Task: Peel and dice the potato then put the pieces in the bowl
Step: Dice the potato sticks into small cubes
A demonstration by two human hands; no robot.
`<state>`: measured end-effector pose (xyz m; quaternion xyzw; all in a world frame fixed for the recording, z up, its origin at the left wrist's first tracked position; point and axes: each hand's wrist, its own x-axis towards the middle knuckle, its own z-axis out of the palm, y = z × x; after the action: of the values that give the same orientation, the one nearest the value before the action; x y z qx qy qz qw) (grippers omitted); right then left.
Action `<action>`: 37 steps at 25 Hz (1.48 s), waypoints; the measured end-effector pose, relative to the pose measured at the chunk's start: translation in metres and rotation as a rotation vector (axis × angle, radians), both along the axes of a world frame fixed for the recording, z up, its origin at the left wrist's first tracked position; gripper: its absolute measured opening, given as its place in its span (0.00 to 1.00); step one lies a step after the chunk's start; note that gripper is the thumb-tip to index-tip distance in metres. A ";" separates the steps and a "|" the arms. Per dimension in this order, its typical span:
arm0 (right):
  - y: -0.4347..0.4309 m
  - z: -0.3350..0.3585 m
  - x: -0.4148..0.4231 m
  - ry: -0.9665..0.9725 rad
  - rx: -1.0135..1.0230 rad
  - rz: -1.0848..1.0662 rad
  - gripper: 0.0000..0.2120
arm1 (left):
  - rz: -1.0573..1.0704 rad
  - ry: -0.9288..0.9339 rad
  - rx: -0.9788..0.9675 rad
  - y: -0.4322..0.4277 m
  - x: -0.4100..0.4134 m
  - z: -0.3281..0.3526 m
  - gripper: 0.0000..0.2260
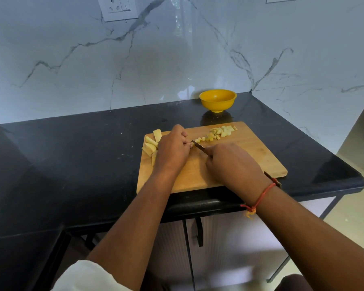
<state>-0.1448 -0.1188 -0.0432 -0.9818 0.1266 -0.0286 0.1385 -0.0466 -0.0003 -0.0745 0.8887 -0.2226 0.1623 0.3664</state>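
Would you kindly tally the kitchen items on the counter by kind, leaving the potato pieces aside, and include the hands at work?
Bowl: 1
Cutting board: 1
Knife: 1
Hands: 2, the left hand and the right hand
Total: 5
The potato pieces are left out as asked.

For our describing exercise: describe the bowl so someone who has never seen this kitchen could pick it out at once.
Find the black countertop against the marble wall. Just beyond the far edge of the wooden cutting board stands a bowl. It is the only bright yellow round thing, unlike the pale potato pieces nearby.
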 end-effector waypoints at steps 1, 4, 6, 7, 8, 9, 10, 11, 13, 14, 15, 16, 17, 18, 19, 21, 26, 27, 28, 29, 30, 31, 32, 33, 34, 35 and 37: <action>-0.001 0.001 -0.004 0.018 -0.016 0.005 0.20 | 0.001 0.003 -0.001 0.000 0.000 0.000 0.09; -0.004 0.005 -0.021 0.031 -0.103 0.032 0.24 | 0.005 0.014 0.005 -0.001 0.002 0.000 0.09; -0.006 0.005 -0.029 -0.022 -0.135 0.038 0.23 | 0.009 0.023 0.005 -0.001 0.002 0.001 0.09; -0.007 0.005 -0.032 -0.067 -0.133 0.034 0.22 | 0.009 0.030 0.004 -0.001 0.002 0.001 0.08; -0.007 0.004 -0.033 -0.118 -0.125 0.028 0.21 | 0.008 0.037 0.005 -0.001 0.001 0.001 0.08; -0.007 0.003 -0.033 -0.163 -0.117 0.023 0.20 | 0.009 0.041 0.008 -0.001 0.001 0.002 0.08; -0.007 0.002 -0.031 -0.199 -0.108 0.022 0.20 | 0.014 0.042 0.015 -0.001 0.001 0.002 0.08; -0.006 0.002 -0.028 -0.218 -0.099 0.021 0.20 | 0.020 0.042 0.021 -0.001 0.001 0.002 0.08; -0.003 0.003 -0.021 -0.219 -0.069 0.014 0.21 | 0.033 0.042 0.021 -0.002 0.001 0.002 0.07; -0.001 0.003 -0.017 -0.210 -0.054 0.009 0.21 | 0.039 0.042 0.017 -0.002 0.001 0.002 0.07; 0.000 0.003 -0.014 -0.200 -0.041 0.007 0.21 | 0.043 0.042 0.011 -0.002 0.001 0.002 0.06; 0.002 0.003 -0.011 -0.194 -0.029 0.006 0.20 | 0.044 0.042 0.008 -0.002 0.002 0.001 0.06; 0.003 0.002 -0.009 -0.192 -0.021 0.008 0.19 | 0.042 0.038 0.005 -0.001 0.003 0.001 0.06; 0.005 0.001 -0.008 -0.191 -0.018 0.012 0.19 | 0.038 0.031 0.004 -0.001 0.003 0.000 0.06; 0.006 0.001 -0.007 -0.188 -0.017 0.018 0.18 | 0.035 0.023 0.003 -0.001 0.005 -0.001 0.06; 0.008 -0.001 -0.005 -0.182 -0.005 0.020 0.17 | 0.032 0.010 0.004 -0.001 0.006 -0.003 0.06; 0.010 0.000 0.006 -0.131 -0.005 0.006 0.16 | 0.019 -0.001 0.014 -0.001 0.007 -0.002 0.06; 0.011 0.000 0.010 -0.100 -0.017 0.000 0.16 | 0.021 -0.001 0.018 -0.001 0.007 -0.002 0.06; 0.012 0.000 0.012 -0.071 -0.038 -0.004 0.15 | 0.026 -0.001 0.022 -0.002 0.006 -0.002 0.06; 0.012 0.000 0.013 -0.053 -0.059 -0.003 0.15 | 0.031 -0.001 0.026 -0.002 0.007 -0.003 0.06; 0.012 0.000 0.013 -0.043 -0.074 0.002 0.15 | 0.034 -0.002 0.030 -0.003 0.006 -0.004 0.06; 0.011 0.000 0.011 -0.035 -0.083 0.011 0.16 | 0.036 -0.004 0.034 -0.003 0.006 -0.004 0.06; 0.009 0.001 0.008 -0.023 -0.085 0.019 0.17 | 0.037 -0.005 0.037 -0.004 0.005 -0.004 0.06; 0.007 0.002 0.004 -0.007 -0.083 0.024 0.18 | 0.041 -0.003 0.038 -0.004 0.005 -0.004 0.06; 0.006 0.004 -0.001 0.008 -0.080 0.028 0.19 | 0.046 0.001 0.040 -0.004 0.005 -0.003 0.06; 0.004 0.005 -0.007 0.018 -0.083 0.032 0.20 | 0.050 0.002 0.043 -0.005 0.005 -0.004 0.06; 0.001 0.005 -0.019 -0.003 -0.119 0.046 0.23 | 0.054 -0.005 0.043 -0.005 0.006 -0.004 0.06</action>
<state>-0.1638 -0.1178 -0.0378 -0.9909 0.1020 -0.0343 0.0807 -0.0403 -0.0051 -0.0786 0.9016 -0.2029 0.1698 0.3423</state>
